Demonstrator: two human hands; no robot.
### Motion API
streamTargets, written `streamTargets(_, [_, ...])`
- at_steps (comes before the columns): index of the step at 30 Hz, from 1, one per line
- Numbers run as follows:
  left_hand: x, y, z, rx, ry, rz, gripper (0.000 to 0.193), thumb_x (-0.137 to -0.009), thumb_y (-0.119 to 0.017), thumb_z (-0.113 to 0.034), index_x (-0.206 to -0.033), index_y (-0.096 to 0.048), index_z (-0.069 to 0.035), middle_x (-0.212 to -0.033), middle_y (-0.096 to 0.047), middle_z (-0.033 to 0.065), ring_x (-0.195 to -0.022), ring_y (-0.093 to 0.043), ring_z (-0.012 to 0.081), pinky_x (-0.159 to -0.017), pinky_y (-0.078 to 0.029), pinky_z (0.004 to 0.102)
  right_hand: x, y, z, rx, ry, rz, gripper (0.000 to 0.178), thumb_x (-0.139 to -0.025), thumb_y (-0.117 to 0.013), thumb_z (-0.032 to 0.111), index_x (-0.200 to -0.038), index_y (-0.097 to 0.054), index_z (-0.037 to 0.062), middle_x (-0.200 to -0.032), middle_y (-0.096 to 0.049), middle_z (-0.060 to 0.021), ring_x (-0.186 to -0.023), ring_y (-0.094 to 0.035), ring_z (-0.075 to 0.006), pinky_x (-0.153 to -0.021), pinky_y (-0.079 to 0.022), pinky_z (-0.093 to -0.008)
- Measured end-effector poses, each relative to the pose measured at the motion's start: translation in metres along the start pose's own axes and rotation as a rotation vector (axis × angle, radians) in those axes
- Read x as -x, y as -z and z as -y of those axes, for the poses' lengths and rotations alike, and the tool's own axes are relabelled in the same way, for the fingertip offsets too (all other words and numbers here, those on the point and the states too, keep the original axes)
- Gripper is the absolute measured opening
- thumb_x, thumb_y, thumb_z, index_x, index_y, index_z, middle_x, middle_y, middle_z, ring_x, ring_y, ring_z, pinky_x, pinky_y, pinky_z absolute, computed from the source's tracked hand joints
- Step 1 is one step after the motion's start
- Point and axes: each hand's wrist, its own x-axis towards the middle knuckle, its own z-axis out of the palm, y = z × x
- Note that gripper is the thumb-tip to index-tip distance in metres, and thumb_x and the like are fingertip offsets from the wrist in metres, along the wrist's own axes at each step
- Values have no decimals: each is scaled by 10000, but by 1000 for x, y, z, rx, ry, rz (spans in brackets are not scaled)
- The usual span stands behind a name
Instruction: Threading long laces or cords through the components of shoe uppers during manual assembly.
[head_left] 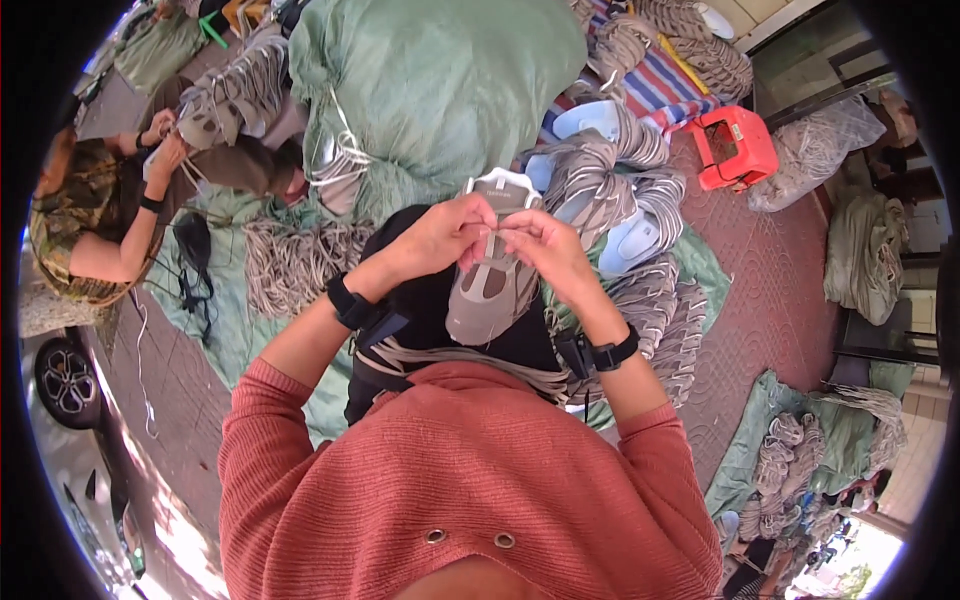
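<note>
both hands up at centre frame on one grey shoe upper (492, 285). left hand (440, 238) and right hand (545, 250) pinch narrow at its 12 o'clock end, fingertips meeting. step looks like fine threading or tying; next move likely needs steady grip. more uppers piled (625, 200) at 2 o'clock.

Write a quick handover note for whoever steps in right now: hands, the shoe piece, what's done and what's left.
Left hand and right hand: both pinch the grey shoe upper near its top, held over the lap.
Nearby: heaps of grey uppers on green sheeting, a big green sack, a red stool. Another person works at left.
Done: cannot tell.
Left: this piece is in hand; the heaps remain.
</note>
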Motion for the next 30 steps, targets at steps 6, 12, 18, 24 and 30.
streamTargets(6, [2, 0, 13, -47, 4, 30, 111, -871, -467, 13, -975, -446, -17, -680, -573, 63, -574, -561, 140, -521, -455, 269, 7, -6, -4, 308, 13, -36, 68, -818, -651, 61, -870, -656, 17, -793, -621, 8, -728, -547, -64, -642, -434, -205])
streamTargets(12, [2, -8, 41, -474, 70, -236, 132, -788, -621, -97, -825, -525, -12, -693, -612, 157, -665, -609, 338, -596, -476, 394, 19, -2, -18, 915, 324, -144, 77, -750, -670, 110, -825, -653, 105, -750, -627, -51, -703, -554, -219, -696, -396, -337])
streamTargets(18, [-5, -16, 44, -565, 169, -261, 161, -715, -675, -113, -753, -553, -15, -698, -622, 170, -728, -621, 360, -656, -488, 425, 28, -5, -16, 1013, 282, -206, 63, -746, -651, 97, -807, -640, 103, -716, -613, -30, -726, -543, -228, -695, -364, -345])
streamTargets(24, [-4, -14, 47, -516, 198, -255, 159, -711, -675, -109, -746, -553, -14, -709, -627, 172, -737, -624, 361, -661, -491, 423, 19, -6, -23, 1068, 432, -143, 56, -723, -650, 78, -775, -631, 86, -714, -615, -43, -714, -537, -228, -696, -369, -330])
streamTargets(30, [-12, -9, 47, -567, 123, -271, 161, -711, -672, -119, -753, -556, -16, -710, -624, 180, -731, -618, 373, -650, -493, 437, 7, -5, -15, 1100, 429, -157, 41, -715, -628, 45, -737, -609, 74, -706, -608, -56, -704, -541, -251, -674, -384, -345])
